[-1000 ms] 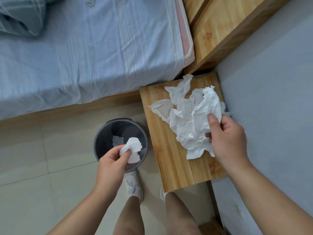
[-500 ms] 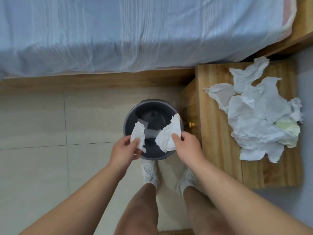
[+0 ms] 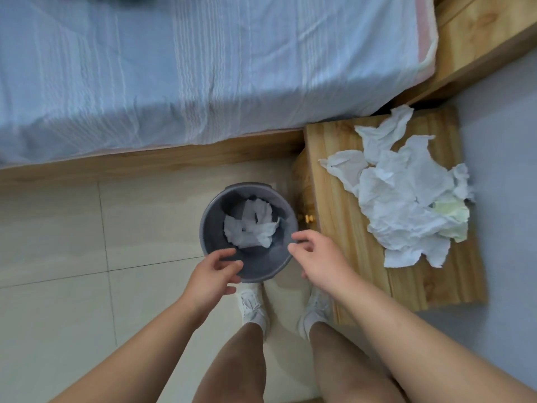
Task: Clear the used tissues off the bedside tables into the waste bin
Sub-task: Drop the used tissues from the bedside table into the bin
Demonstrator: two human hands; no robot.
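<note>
- Head view, looking down: left hand (image 3: 213, 270) and right hand (image 3: 315, 255) both hover over the near rim of the waste bin (image 3: 209, 228), fingers loosely spread, neither holding anything.
- Waste bin: grey, round, on the tiled floor between the bed (image 3: 203, 68) and the person's feet; crumpled white tissue (image 3: 250, 226) lies inside it.
- Used tissues (image 3: 406, 199): a spread heap of crumpled white sheets, one pale yellowish piece at its right edge, on the wooden bedside table (image 3: 343, 228) just right of the bin.
- Relation to hands: heap lies to the right of and beyond the right hand, apart from it; well apart from the left hand, across the bin.
- Step in hand, as judged: return to the heap for another load.
- Handling note: gather the sheets inward from the edges into one bunch before lifting; loose corners may trail or drop on the floor short of the bin.
- Remaining: most of the heap is still on the table.
</note>
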